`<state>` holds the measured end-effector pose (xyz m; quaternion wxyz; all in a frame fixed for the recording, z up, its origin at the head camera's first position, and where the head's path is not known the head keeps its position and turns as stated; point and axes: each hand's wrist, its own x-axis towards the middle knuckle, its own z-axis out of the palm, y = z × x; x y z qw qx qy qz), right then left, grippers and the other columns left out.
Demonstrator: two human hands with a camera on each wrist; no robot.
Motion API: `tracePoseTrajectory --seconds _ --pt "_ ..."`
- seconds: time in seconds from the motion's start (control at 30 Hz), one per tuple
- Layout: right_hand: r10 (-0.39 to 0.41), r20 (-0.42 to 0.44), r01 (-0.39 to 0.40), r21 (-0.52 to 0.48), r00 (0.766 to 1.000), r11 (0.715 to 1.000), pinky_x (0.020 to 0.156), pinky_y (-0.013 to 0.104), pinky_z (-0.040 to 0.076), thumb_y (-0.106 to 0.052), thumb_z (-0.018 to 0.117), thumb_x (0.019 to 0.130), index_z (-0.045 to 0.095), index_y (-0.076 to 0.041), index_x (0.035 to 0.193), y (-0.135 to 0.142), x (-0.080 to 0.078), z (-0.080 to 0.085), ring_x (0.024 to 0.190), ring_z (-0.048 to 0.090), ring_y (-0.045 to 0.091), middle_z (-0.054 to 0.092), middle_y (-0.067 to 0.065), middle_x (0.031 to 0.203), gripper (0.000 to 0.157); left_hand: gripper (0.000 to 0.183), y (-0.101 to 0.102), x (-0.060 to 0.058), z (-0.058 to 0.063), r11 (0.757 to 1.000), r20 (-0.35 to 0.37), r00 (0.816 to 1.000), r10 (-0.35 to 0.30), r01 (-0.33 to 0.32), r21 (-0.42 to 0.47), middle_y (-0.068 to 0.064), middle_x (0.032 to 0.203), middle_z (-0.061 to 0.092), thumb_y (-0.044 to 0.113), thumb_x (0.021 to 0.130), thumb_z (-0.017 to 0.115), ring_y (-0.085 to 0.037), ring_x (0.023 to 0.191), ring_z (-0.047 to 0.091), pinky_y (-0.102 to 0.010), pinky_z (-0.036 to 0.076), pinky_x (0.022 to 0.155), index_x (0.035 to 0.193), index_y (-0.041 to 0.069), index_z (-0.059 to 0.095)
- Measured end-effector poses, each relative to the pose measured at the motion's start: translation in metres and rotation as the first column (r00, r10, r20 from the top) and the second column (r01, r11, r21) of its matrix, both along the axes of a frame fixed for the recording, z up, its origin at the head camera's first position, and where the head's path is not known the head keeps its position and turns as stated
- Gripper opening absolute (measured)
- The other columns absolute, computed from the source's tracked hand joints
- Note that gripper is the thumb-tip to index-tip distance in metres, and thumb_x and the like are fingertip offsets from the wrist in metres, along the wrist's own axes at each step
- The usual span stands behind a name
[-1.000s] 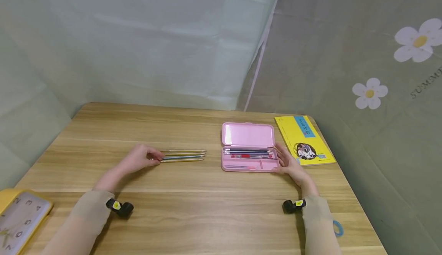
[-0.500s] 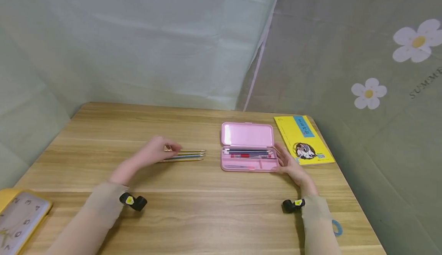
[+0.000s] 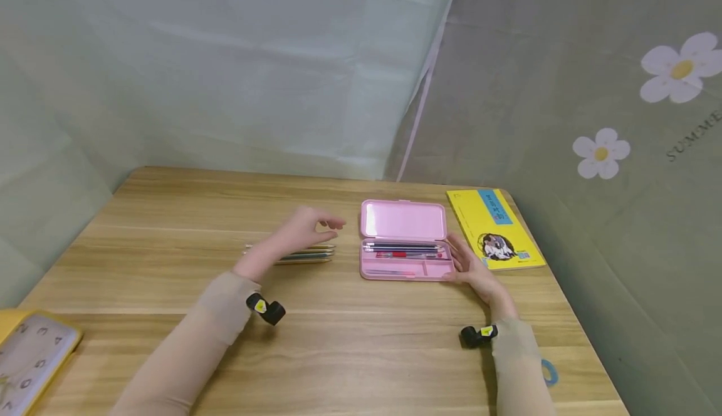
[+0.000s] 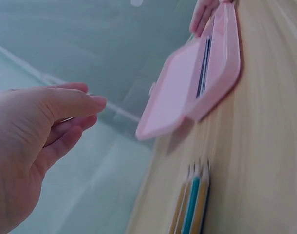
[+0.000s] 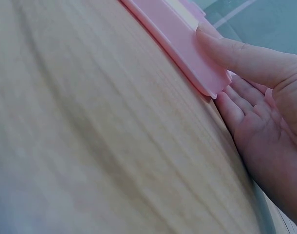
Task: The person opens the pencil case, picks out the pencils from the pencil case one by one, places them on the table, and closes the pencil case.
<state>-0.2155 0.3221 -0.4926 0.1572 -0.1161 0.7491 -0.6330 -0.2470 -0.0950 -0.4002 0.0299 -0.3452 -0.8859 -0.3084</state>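
The left hand [image 3: 299,229] hangs above the right-hand ends of a row of loose pencils [image 3: 312,255], near the pink pencil case, its thumb parted from its loosely bent fingers and nothing seen between them. The pencils lie side by side on the wood-grain table [image 3: 361,347], left of the case and apart from it, their points toward the right; the left wrist view shows yellowish ones and a blue one. The pink pencil case [image 3: 438,269] sits flat on the table, right of centre, its lid [image 3: 403,220] folded back to the far side. In its long far compartment lie dark pencils [image 3: 403,247] and, on their near side, a red-gripped pen [image 3: 399,255]; the near left compartment holds a thin pinkish stick [image 3: 391,272]. The right hand [image 3: 476,273] holds the case by its right end, thumb at the near corner and fingers along the end toward the far side. Just beyond that hand, at the far right, lies a yellow book [image 3: 479,225] with a blue title panel. A yellow-framed clock [image 3: 42,350] is cut off at the near left, and a blue ring [image 3: 555,373] lies beside the right sleeve [image 3: 519,366]. A black wrist camera [image 3: 272,311] sits at the left cuff.
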Motion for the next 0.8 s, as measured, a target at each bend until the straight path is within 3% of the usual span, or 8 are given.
tracePoseTrajectory --seconds 0.17,0.33,0.6,0.8 --pt "-0.002 0.004 0.002 -0.001 1.000 1.000 0.116 0.017 0.022 0.003 0.071 0.083 0.006 -0.015 0.158 0.000 0.001 0.000 0.152 0.002 0.028 0.001 0.005 0.166 0.101 0.025 0.024 -0.003 0.005 0.999 -0.021 0.999 -0.050 0.051 0.014 -0.013 0.106 0.074 0.006 0.087 0.071 -0.027 0.094 0.069 -0.041 0.057 0.086 0.111 0.000 0.072" --pt "-0.004 0.006 0.004 0.000 1.000 1.000 0.115 0.015 0.022 0.003 0.071 0.083 0.006 -0.014 0.158 -0.001 0.001 0.000 0.152 0.002 0.029 0.001 0.005 0.166 0.101 0.026 0.044 -0.008 -0.001 0.997 -0.028 0.997 -0.069 0.070 0.027 -0.013 0.104 0.074 0.002 0.086 0.070 -0.027 0.095 0.069 -0.040 0.056 0.088 0.111 -0.001 0.071" --pt "-0.004 0.008 0.004 -0.006 1.000 1.000 0.114 0.012 0.023 0.003 0.071 0.083 0.007 -0.015 0.158 0.001 0.002 0.000 0.152 0.001 0.029 0.001 0.005 0.166 0.101 0.030 0.067 -0.016 -0.012 0.997 0.062 0.995 -0.082 0.080 0.020 -0.015 0.111 0.072 0.003 0.086 0.071 -0.027 0.096 0.069 -0.038 0.057 0.086 0.116 -0.002 0.069" --pt "0.003 0.006 -0.003 -0.029 1.000 1.000 0.110 0.008 0.026 0.007 0.069 0.082 0.005 -0.013 0.158 0.000 0.001 0.000 0.152 0.000 0.030 0.000 0.007 0.166 0.102 0.031 0.076 -0.022 -0.020 0.998 0.083 0.994 -0.068 0.068 0.006 -0.015 0.111 0.072 0.002 0.085 0.071 -0.026 0.099 0.070 -0.033 0.057 0.088 0.116 -0.003 0.069"
